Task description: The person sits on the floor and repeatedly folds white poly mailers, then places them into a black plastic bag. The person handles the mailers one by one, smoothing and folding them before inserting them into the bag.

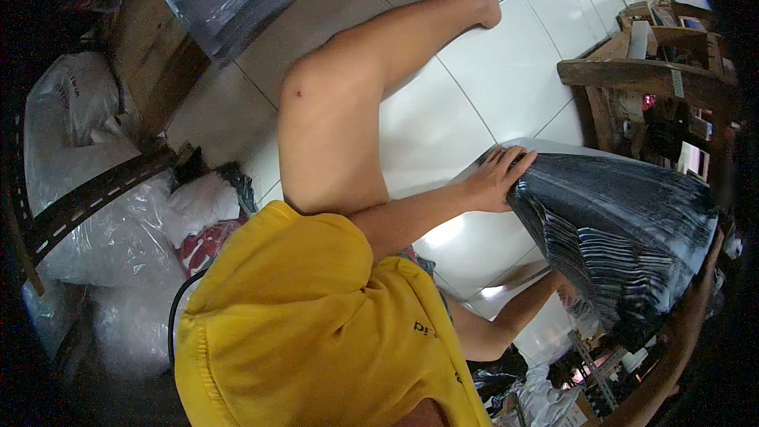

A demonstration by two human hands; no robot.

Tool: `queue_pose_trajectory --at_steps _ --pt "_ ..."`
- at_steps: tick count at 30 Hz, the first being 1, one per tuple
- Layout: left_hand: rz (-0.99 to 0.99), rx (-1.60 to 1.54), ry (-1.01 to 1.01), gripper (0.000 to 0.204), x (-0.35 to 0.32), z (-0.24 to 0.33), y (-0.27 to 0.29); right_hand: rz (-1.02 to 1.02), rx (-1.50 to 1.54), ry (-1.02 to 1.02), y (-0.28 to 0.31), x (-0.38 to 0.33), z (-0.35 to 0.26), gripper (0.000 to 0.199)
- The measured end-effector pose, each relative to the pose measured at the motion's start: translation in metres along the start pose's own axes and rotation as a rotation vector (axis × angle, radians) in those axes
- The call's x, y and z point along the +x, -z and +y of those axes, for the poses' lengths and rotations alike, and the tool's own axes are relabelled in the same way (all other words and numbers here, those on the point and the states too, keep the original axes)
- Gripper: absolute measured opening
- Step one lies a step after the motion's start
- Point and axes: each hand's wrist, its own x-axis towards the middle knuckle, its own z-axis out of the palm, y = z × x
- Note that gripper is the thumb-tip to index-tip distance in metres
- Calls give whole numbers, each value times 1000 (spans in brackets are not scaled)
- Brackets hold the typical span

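we hold a stack [624,190] of black plastic sheets, tilted at our right, its lower-left side fanned into a row of thin, shiny edges. our left hand [498,180] pinches the stack's left corner, fingers laid over the edge. our right forearm [678,352] runs up along the right side, and the right hand [715,253] seems to meet that edge, though it is too dim there for us to tell how it grips. the widest room for moving is over the white floor [451,119] between our left leg [332,119] and the stack. a wooden rack [632,73] stands near the stack's upper edge. our right foot [565,291] is just beside the lower edge, with white bags [545,395] farther down. clear bags [103,205] crowd our left.
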Motion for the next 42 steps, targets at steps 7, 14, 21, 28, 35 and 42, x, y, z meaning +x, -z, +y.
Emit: queue_pose_trajectory --at_steps 7,14,21,28,35,42 --pt "-6 35 4 106 4 6 3 -105 -12 28 10 10 0 58" --pt "-84 7 43 103 7 -4 -2 -16 -759 659 -13 8 -21 60" --pt "7 -73 -23 113 11 -6 -13 461 -217 394 12 -7 -93 44" --pt "-96 -68 -43 117 22 7 0 181 -107 519 -40 25 -97 62" --pt "-40 -141 58 118 18 -3 -10 231 -95 607 -39 34 -97 65" --pt "-39 -133 68 112 25 8 -6 182 -149 432 -16 12 -57 64"
